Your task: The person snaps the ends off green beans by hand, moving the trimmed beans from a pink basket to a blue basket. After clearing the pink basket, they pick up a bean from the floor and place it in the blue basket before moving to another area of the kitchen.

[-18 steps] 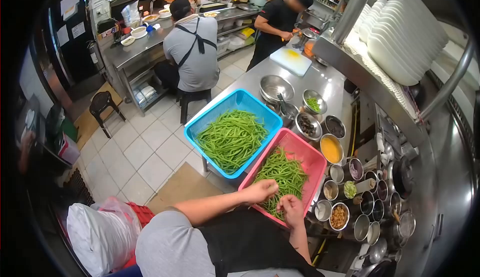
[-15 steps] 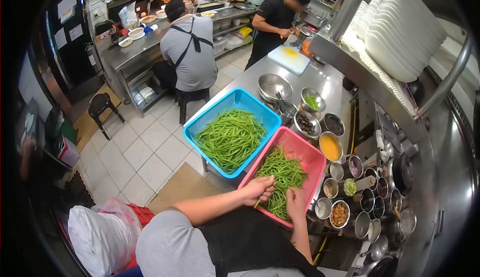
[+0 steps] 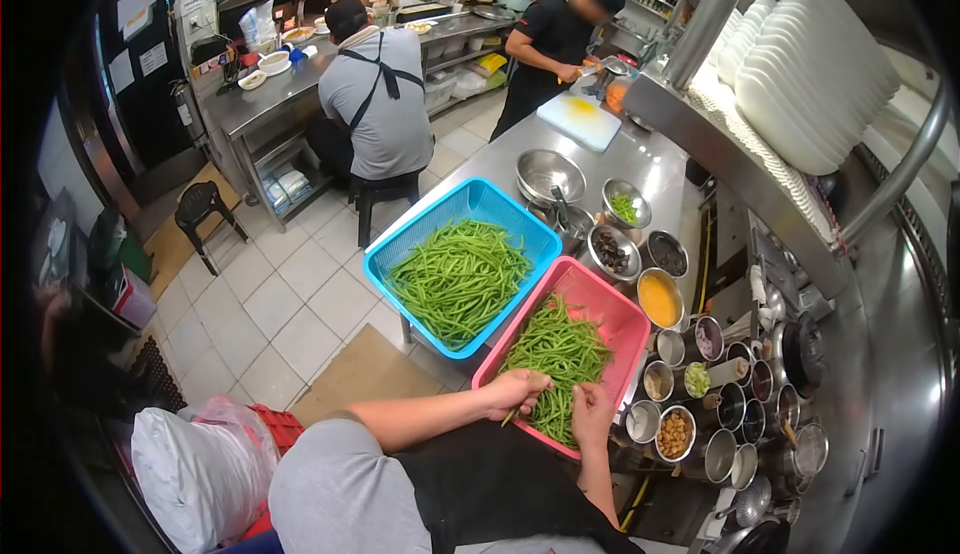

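Over the near end of a pink basket (image 3: 622, 329), my left hand (image 3: 514, 395) is closed on a green bean, whose tip sticks out below the fingers. Close beside it, my right hand (image 3: 592, 414) has its fingers pinched together at the bean pile; what they hold, if anything, is too small to make out. Loose green beans (image 3: 560, 349) fill much of the pink basket under both hands. To its left, a blue basket (image 3: 372, 266) holds a larger heap of green beans (image 3: 460, 279).
Metal bowls and containers of ingredients, including a yellow liquid (image 3: 659, 299), crowd the counter at right. Farther back lies a white cutting board (image 3: 580, 122), where a person in black works. Another person sits on a stool. Stacked white plates (image 3: 815, 74) stand on a shelf.
My left hand has dropped slightly toward the near rim of the pink basket. The view has shifted a little; both baskets stay in place. The person in black has moved their hands.
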The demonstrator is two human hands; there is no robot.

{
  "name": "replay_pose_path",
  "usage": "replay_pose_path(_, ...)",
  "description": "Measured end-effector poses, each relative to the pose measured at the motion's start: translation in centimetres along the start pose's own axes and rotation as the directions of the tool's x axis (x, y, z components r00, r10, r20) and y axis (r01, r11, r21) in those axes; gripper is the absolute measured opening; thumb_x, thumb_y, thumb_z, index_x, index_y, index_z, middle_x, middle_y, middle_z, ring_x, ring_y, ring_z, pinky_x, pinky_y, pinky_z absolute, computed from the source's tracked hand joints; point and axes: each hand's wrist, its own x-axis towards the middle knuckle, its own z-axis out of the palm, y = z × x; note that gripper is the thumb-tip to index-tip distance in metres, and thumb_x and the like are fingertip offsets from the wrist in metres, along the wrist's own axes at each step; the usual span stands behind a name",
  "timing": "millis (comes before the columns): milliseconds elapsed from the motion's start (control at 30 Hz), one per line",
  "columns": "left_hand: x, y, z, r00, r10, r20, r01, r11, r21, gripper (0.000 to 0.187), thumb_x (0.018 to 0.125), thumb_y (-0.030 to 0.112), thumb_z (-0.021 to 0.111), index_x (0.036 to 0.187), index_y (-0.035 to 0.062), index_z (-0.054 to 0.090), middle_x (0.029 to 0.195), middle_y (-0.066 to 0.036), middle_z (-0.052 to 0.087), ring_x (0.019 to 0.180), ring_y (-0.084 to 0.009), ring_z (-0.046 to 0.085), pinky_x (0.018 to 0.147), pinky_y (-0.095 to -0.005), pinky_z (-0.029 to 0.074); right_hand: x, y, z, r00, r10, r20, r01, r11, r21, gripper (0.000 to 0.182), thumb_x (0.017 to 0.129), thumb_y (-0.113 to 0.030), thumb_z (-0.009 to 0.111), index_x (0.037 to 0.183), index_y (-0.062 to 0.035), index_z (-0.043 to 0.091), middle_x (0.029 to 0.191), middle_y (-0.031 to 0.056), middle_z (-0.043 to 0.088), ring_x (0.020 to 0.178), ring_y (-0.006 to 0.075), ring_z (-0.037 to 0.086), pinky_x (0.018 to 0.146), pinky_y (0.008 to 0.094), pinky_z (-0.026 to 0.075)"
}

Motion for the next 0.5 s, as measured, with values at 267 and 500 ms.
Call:
replay_pose_path(267, 2.2, -0.4, 0.9, 0.943, 0.33, 0.037, -0.308, 0.827, 0.47, 0.026, 0.104, 0.027, 0.056, 0.111, 0.0046, 0.067, 0.084, -0.001, 0.063, 0.079, -0.0079, 0.056, 0.071, -0.028, 0.048, -2.1, -2.0, 0.9, 0.988, -0.132, 0.076, 0.139, 0.986, -0.095, 0.017, 0.092, -0.012, 0.067, 0.1, 0.0028, 0.071, 0.079, 0.0122, 0.068, 0.069, 0.0193, 0.066, 0.067, 0.031, 0.052)
replay_pose_path(500, 1.5, 0.0, 1.1, 0.871, 0.489, 0.044, -0.388, 0.629, 0.674, 0.021, 0.101, 0.022, 0.061, 0.105, 0.0031, 0.069, 0.098, -0.005, 0.071, 0.094, -0.0117, 0.062, 0.089, -0.0321, 0.05, -2.7, -1.3, 0.7, 0.994, -0.052, 0.095, 0.059, 0.996, -0.074, 0.015, 0.092, -0.009, 0.066, 0.099, 0.0029, 0.07, 0.086, 0.0138, 0.069, 0.074, 0.0196, 0.066, 0.069, 0.0314, 0.052)
